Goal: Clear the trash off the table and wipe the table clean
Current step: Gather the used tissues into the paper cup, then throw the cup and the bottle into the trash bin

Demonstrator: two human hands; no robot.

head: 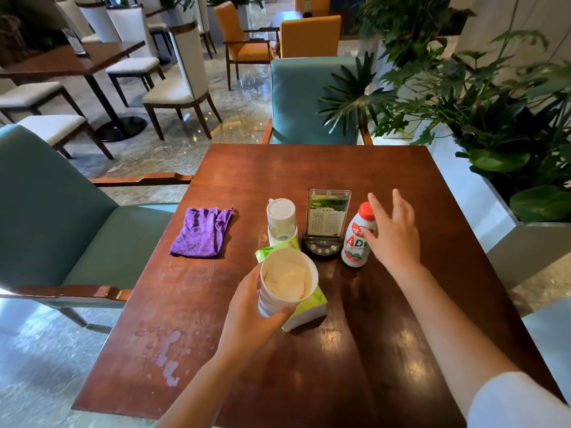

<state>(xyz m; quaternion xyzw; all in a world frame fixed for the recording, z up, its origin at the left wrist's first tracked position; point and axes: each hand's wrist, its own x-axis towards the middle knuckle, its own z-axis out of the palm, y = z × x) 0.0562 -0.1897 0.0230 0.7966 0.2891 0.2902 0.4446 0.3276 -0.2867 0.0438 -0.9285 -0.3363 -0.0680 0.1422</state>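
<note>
My left hand [250, 316] grips a white paper cup [287, 282] with crumpled tissue inside, held above the brown wooden table [386, 335]. Under the cup lies a green tissue pack [309, 310]. My right hand [392, 230] is spread, fingers straight, right beside a white AD drink bottle with a red cap [357, 239]; the thumb touches its shoulder. A folded purple cloth [202, 231] lies at the table's left edge. A milky spill [167, 356] spots the near left corner.
A clear bottle with a white lid [281, 220] and an acrylic menu stand on a black base [326, 223] stand mid-table. Teal armchairs sit left [61, 217] and beyond [309, 100]. A planter with leafy plants [494, 134] borders the right side.
</note>
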